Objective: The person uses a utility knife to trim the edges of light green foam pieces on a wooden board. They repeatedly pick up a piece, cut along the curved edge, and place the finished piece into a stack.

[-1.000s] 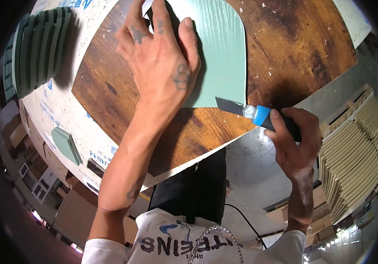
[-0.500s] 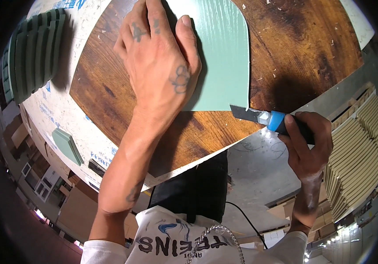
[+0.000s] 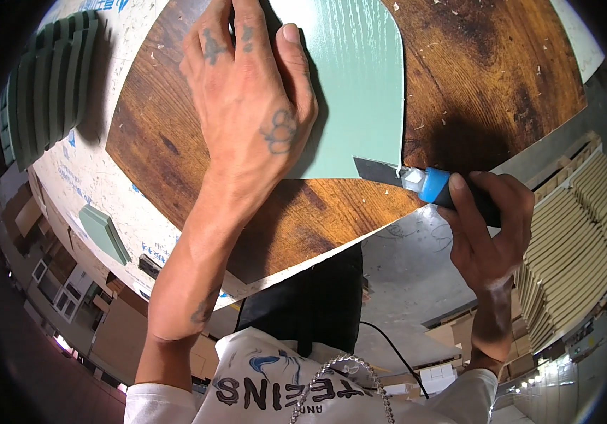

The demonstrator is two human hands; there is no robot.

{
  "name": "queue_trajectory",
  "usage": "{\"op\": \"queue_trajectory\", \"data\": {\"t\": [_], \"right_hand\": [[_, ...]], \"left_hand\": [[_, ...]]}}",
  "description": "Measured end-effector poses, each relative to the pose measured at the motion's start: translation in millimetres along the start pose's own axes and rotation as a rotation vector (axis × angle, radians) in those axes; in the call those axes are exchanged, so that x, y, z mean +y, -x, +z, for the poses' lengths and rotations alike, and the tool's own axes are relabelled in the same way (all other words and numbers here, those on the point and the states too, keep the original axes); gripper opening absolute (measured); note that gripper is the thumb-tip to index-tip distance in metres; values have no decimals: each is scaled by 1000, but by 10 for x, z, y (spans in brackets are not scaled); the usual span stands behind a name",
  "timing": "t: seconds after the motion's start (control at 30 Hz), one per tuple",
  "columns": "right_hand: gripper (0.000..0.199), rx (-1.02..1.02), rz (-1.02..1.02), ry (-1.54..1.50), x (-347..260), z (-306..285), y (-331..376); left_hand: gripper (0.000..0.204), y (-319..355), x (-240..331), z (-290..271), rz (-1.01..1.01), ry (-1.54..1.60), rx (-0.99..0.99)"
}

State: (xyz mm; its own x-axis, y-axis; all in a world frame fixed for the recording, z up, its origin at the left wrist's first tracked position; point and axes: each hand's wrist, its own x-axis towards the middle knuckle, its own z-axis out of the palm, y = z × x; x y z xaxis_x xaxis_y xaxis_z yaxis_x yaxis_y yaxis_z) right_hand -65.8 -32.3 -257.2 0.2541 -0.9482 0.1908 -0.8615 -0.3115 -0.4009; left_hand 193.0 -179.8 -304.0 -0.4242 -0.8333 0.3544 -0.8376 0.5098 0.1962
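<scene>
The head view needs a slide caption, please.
Left hand over a green panel, right hand holding a utility knife at the panel's corner.

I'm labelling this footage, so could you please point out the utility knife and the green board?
Utility knife (image 3: 433,185), head view: on its blue collar.
Green board (image 3: 358,92), head view: on its glossy face.

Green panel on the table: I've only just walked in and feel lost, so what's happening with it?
The left hand lies over the green panel, which rests on a wood-grain board. The right hand grips a utility knife, its blade at the panel's near right corner. Whether it is cutting cannot be told. Curved green pieces stand off to the left.
</scene>
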Motion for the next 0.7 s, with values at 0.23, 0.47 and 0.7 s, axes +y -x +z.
{"op": "queue_trajectory", "data": {"t": [0.23,0.47,0.7], "right_hand": [[47,-20,10,-4,-33,22,-72],[47,-2,-2,-24,-37,30,-104],[55,-67,-47,75,133,-119,43]], "left_hand": [[49,13,-22,-14,5,7,-3],[49,-8,-44,-13,12,8,1],[49,7,-34,-14,-2,12,-2]]}}
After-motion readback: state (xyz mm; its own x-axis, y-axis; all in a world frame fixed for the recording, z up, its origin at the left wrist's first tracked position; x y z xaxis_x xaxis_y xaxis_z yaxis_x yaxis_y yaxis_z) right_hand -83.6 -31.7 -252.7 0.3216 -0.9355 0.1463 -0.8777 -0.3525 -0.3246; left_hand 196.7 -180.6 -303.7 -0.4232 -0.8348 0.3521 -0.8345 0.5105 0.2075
